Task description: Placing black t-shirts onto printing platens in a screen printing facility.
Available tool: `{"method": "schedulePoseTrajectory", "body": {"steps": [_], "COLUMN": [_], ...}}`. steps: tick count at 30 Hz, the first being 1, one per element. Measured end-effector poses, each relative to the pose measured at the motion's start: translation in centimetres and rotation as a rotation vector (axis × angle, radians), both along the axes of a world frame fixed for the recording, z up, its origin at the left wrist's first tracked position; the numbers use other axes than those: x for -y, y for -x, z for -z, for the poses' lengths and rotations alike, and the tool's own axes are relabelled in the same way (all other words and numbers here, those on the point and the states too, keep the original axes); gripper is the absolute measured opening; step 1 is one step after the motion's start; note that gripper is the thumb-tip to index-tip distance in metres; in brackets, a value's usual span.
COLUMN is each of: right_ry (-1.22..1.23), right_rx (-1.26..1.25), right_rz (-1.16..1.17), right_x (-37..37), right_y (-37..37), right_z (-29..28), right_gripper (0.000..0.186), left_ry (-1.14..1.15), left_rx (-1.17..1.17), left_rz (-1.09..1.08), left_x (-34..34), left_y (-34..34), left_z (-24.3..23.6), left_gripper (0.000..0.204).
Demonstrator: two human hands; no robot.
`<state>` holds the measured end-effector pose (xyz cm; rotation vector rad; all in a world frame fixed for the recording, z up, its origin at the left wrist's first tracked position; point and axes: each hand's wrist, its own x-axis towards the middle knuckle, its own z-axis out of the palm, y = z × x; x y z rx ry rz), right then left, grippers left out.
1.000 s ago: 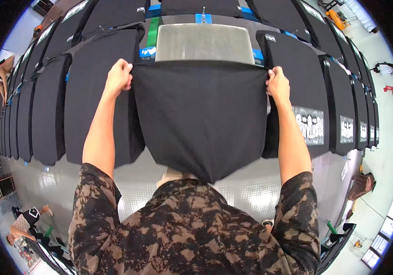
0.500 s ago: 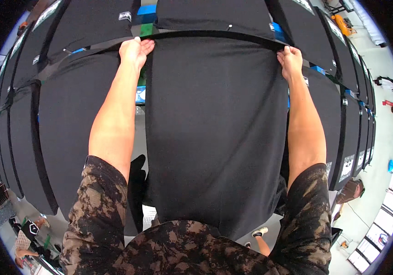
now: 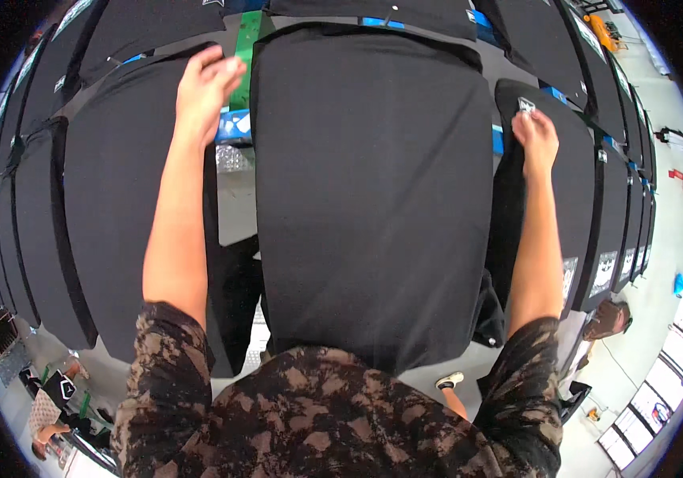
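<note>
A black shirt-like cloth (image 3: 373, 191) lies smooth over a flat board right in front of me, its far edge curved around the board's end. My left hand (image 3: 207, 95) hovers beyond the cloth's far left corner, fingers loosely apart with nothing in them. On the other side, my right hand (image 3: 537, 139) is off the cloth, over the neighbouring black-covered board (image 3: 568, 167), its fingers slightly bent and apart. A small white label (image 3: 526, 104) shows just past its fingertips. Whether those fingers touch the neighbouring fabric is hard to tell.
More black-covered boards stand in rows left (image 3: 134, 207) and beyond (image 3: 373, 8). Between boards show a green bar (image 3: 244, 60) and a blue bracket (image 3: 234, 126). Other people are at lower left (image 3: 45, 414) and lower right (image 3: 606, 320). An orange machine (image 3: 602, 32) stands far right.
Both hands have let go of the cloth's far edge and moved outward, the right one also nearer to me. The edge that was held raised now lies down around the board's end.
</note>
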<state>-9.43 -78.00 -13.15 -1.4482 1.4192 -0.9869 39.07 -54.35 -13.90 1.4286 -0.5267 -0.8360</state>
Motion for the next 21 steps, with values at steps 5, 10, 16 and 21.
{"method": "schedulePoseTrajectory", "body": {"steps": [5, 10, 16, 21], "right_ry": [0.125, -0.120, -0.180, -0.107], "right_rx": [-0.418, -0.438, -0.302, -0.235], "right_rz": [-0.211, -0.109, -0.036, 0.119], "right_x": [-21.1, -39.7, -42.3, -40.1], "right_y": [11.1, 17.8, 19.4, 22.1], "right_z": [0.8, 1.4, 1.5, -0.2], "right_gripper": [0.027, 0.032, 0.038, 0.030], "left_ry": [-0.342, -0.638, -0.746, -0.741], "left_rx": [0.147, -0.057, 0.209, 0.587], "left_rz": [0.216, 0.338, 0.252, 0.193], "left_x": [-18.8, -36.5, -41.3, -41.0], "left_y": [10.6, 21.5, 26.1, 26.1], "left_z": [-0.4, -1.6, -3.2, -4.7], "left_gripper": [0.021, 0.023, 0.031, 0.029]}}
